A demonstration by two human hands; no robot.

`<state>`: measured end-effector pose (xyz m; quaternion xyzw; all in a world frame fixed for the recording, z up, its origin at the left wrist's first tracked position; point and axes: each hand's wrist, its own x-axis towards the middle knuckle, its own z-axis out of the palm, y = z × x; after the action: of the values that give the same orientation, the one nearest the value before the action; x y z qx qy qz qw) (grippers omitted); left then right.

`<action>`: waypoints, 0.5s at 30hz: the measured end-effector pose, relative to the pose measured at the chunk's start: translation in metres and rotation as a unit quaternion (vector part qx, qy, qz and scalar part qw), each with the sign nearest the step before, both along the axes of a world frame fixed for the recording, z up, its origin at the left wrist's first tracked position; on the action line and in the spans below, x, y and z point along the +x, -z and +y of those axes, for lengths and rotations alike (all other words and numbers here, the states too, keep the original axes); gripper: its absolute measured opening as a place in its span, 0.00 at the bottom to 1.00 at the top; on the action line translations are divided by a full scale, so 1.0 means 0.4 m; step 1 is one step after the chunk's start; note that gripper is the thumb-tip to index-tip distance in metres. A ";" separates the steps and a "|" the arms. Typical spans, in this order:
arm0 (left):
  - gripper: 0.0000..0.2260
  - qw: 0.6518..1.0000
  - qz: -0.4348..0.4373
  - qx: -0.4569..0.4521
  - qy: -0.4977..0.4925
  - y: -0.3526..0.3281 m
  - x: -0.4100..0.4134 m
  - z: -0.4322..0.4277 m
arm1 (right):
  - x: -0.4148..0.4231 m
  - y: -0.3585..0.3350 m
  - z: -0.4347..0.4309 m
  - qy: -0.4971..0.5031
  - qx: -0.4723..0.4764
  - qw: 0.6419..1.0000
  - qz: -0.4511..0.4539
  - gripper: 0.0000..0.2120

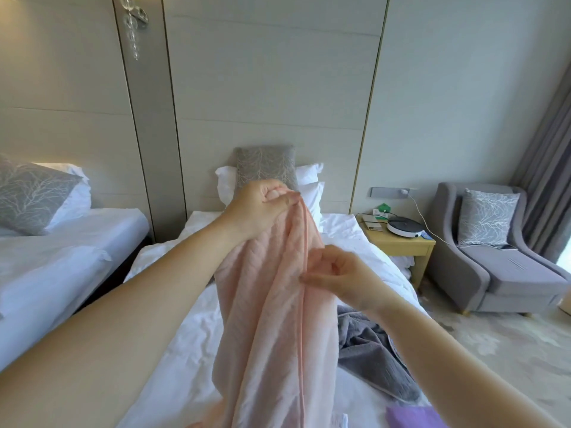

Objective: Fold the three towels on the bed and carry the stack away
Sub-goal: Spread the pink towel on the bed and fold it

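A pink towel (275,329) hangs lifted above the white bed (185,350). My left hand (259,208) grips its top corner high up, in front of the pillows. Lower and to the right, my right hand (336,279) pinches the towel's hemmed edge. On the bed to the right of the pink towel lies a crumpled grey towel (370,359). A purple towel (414,417) shows at the bottom edge, partly cut off by the frame.
A second bed (61,242) stands on the left across a narrow gap. On the right, a wooden nightstand (401,242) carries a round white device (404,227). A grey armchair (500,264) with a cushion stands beside curtains (550,156).
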<state>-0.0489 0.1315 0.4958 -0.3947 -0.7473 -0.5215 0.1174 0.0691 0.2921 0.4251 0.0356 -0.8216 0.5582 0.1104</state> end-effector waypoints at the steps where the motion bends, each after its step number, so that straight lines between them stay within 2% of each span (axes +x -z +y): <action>1: 0.07 1.000 0.009 0.018 -0.011 -0.005 -0.004 -0.002 | 0.004 0.017 -0.003 -0.002 0.023 1.000 -0.007 0.05; 5: 0.05 0.997 0.026 0.054 -0.053 -0.017 -0.013 -0.001 | -0.003 0.058 -0.030 -0.016 0.064 0.997 -0.028 0.10; 8: 0.06 0.992 0.035 0.075 -0.095 -0.029 -0.018 -0.014 | -0.019 0.073 -0.058 0.000 0.079 0.996 -0.030 0.05; 12: 0.07 0.979 0.049 0.099 -0.173 -0.052 -0.035 -0.078 | -0.010 0.038 -0.034 -0.069 0.099 0.991 -0.052 0.03; 15: 0.07 0.968 0.046 0.097 -0.225 -0.067 -0.055 -0.147 | -0.006 -0.057 0.026 -0.083 0.018 0.996 0.008 0.05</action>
<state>-0.0710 0.0726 0.5224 -0.2271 -0.7561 -0.5331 0.3041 0.0667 0.3025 0.4478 0.1103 -0.8246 0.5505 0.0697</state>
